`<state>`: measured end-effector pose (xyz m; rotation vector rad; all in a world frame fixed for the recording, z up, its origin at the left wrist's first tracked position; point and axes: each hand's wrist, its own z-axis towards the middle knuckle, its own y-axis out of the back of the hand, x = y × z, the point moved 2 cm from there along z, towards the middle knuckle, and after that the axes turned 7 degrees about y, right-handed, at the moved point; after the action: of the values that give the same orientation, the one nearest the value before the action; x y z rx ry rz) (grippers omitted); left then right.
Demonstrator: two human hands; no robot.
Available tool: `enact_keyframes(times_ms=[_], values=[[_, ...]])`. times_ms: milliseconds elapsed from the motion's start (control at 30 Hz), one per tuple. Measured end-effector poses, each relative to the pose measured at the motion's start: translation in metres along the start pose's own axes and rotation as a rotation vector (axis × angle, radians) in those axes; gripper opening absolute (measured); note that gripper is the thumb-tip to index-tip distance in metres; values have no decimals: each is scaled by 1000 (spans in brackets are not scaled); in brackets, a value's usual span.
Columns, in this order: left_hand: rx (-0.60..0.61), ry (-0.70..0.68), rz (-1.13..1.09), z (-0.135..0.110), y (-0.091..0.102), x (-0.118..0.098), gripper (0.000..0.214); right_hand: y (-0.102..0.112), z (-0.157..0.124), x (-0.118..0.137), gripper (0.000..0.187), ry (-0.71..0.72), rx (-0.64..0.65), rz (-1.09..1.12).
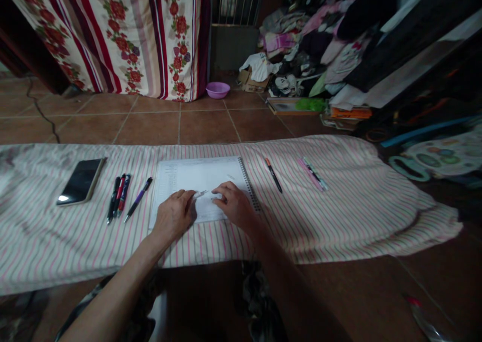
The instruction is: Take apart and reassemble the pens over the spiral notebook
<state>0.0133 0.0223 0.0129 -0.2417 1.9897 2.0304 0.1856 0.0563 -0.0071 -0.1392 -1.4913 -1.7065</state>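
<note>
Spiral-bound notebook (203,170) lies on the striped cloth (350,211) — over it, the left hand (175,212) pinches a slim pale piece (201,194); the right hand (235,205) is half-curled — what its grip holds, I cannot tell.

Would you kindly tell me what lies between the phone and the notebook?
In the head view, a cluster of pens and a separate purple pen lie there, on the striped cloth.

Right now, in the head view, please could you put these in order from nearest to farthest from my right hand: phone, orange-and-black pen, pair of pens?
From your right hand:
1. Orange-and-black pen: right of the notebook.
2. Pair of pens: farther right.
3. Phone: far left.
</note>
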Motion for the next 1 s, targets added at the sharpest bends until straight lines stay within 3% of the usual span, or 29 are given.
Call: enact_keyframes(times_ms=[300,467,1000], values=[[-13,-17,-7,0,1,-2,27,3,5,4,14,-28,-139,134],[-17,-30,8,-1,1,-6,27,0,6,10,17,-25,-127,209],[-7,-70,9,-1,-1,-7,28,-2,6,8,11,49,-113,123]])
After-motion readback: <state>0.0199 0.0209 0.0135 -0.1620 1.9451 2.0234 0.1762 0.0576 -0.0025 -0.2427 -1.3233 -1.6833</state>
